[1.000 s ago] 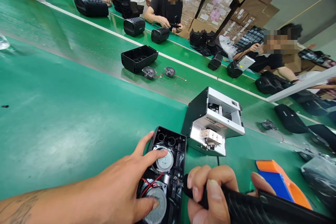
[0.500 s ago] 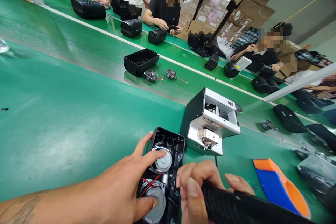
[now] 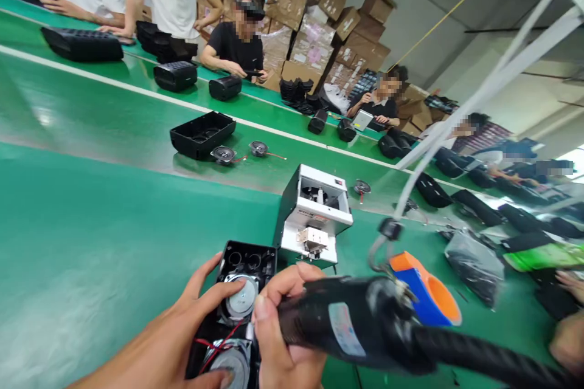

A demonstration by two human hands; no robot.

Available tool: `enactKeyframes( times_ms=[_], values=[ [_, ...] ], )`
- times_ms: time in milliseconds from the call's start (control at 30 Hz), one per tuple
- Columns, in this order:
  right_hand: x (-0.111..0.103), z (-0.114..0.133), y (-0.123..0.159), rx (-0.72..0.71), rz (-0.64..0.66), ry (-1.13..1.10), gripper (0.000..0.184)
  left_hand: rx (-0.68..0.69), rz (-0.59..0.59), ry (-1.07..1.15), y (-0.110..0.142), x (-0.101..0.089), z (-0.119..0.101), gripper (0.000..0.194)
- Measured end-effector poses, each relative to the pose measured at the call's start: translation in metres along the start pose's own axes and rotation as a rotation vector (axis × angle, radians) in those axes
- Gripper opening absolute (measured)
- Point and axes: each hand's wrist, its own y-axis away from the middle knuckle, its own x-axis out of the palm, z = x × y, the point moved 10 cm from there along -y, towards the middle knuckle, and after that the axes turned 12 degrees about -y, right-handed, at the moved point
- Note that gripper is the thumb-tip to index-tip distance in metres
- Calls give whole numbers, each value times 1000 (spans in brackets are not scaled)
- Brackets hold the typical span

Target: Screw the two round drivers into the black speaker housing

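An open black speaker housing [image 3: 246,258] lies on the green bench right in front of me, with two silver speaker drivers [image 3: 241,299] and red and black wires inside. My left hand [image 3: 182,334] rests on it, index finger on the upper driver and thumb on the lower one. My right hand [image 3: 283,328] grips a black electric screwdriver [image 3: 351,322], held nearly level, its front end over the housing's right edge. Its thick cable runs off to the right.
A white and black screw feeder box [image 3: 314,213] stands just behind the housing. An orange and blue holder [image 3: 426,292] lies to the right. On the belt behind lie another empty housing [image 3: 203,134] and loose drivers [image 3: 223,155]. Several people work across the line.
My view has lifted and swung right, showing more of the room. My right hand has moved left with the screwdriver, closer to the housing. My left hand stays on the drivers.
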Motion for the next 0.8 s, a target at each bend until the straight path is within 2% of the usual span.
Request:
enactKeyframes(
  times_ms=[100,167,233,333,433,600,700,800],
  values=[
    [-8,19,-27,-35,-79,-159,45,15,-115,11,-2,4,13,103],
    [-19,47,-55,-186,-102,-246,43,19,-149,5,-4,4,16,101],
    [-40,72,-80,-356,-190,-155,52,21,-183,-16,-7,-2,15,94],
    [-54,79,-108,-422,-181,7,64,-9,-235,-31,-11,-17,14,82],
    [-59,66,-116,-385,-157,55,60,-42,-248,-2,-13,-27,10,81],
    [-53,51,-112,-284,-173,82,50,-69,-224,22,-11,-34,-2,81],
    [-47,51,-107,-215,-183,71,51,-85,-178,48,-10,-35,-4,80],
    [-46,51,-96,-95,-182,-35,59,-98,-80,61,-11,-33,-4,84]
  ],
)
